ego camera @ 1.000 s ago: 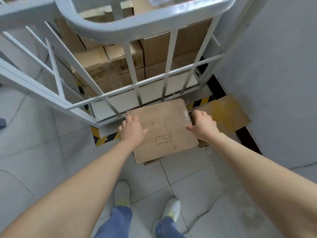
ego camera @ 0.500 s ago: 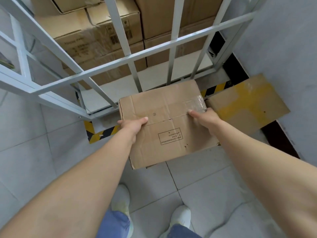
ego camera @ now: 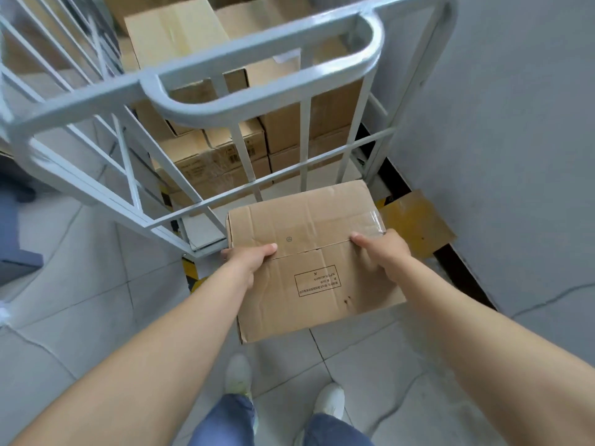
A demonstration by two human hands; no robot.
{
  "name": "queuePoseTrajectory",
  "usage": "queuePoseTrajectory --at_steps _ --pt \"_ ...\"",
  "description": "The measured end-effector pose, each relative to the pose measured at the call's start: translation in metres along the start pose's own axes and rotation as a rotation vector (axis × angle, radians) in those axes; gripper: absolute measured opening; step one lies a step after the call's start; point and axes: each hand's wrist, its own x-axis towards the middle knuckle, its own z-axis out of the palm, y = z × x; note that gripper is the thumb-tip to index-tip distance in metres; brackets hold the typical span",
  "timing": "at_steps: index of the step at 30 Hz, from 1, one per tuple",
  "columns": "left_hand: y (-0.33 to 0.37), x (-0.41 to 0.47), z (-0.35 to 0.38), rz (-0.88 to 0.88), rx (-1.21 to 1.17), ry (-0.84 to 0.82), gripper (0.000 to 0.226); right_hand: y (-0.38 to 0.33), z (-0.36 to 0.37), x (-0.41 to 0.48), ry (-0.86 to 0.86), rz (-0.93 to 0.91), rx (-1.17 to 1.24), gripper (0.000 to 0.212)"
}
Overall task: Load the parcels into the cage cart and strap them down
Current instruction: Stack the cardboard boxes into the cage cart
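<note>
Box held outside the cart, a hand on each side

Left hand [ego camera: 249, 263] and right hand [ego camera: 384, 251] clamp the box [ego camera: 309, 226], thumbs on top, above the floor against the cart [ego camera: 257, 50] rails, stacked parcels [ego camera: 222, 156] inside. Creased card looks stiff but dentable, probably light; its taped corner may be slick, so gripping under the bottom edges is safer.

Left hand [ego camera: 248, 262] and right hand [ego camera: 383, 252] grip 1 parcel [ego camera: 309, 284] by its sides, thumbs on top; just beyond the fingers, the cage cart [ego camera: 257, 57] holds stacked boxes [ego camera: 225, 152].
</note>
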Motion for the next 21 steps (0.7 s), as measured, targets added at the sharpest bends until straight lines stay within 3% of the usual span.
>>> queuePoseTrajectory --at_steps 3,7,8,11,13,16,21 --pt "0.010 -0.070 -0.025 0.013 0.003 -0.044 0.120 -0.010 -0.039 -0.059 0.014 0.004 0.011 0.076" --pt "0.000 -0.040 -0.045 0.077 0.085 -0.054 0.141 -0.023 -0.085 -0.131 0.017 -0.045 -0.013 0.070" --pt "0.009 -0.061 -0.051 0.073 0.094 -0.050 0.131 -0.028 -0.096 -0.148 0.023 -0.065 -0.025 0.069" --pt "0.040 -0.235 -0.093 0.079 0.131 -0.118 0.061 -0.047 -0.123 -0.193 0.063 -0.146 -0.100 0.065" --pt "0.047 -0.291 -0.116 0.166 0.162 -0.144 0.037 -0.062 -0.136 -0.216 0.084 -0.196 -0.136 0.065" --pt "0.055 -0.329 -0.146 0.330 0.184 -0.185 0.050 -0.085 -0.152 -0.242 0.104 -0.267 -0.165 0.064" --pt "0.086 -0.344 -0.176 0.383 0.058 -0.156 0.053 -0.135 -0.172 -0.280 0.176 -0.386 -0.162 0.056"
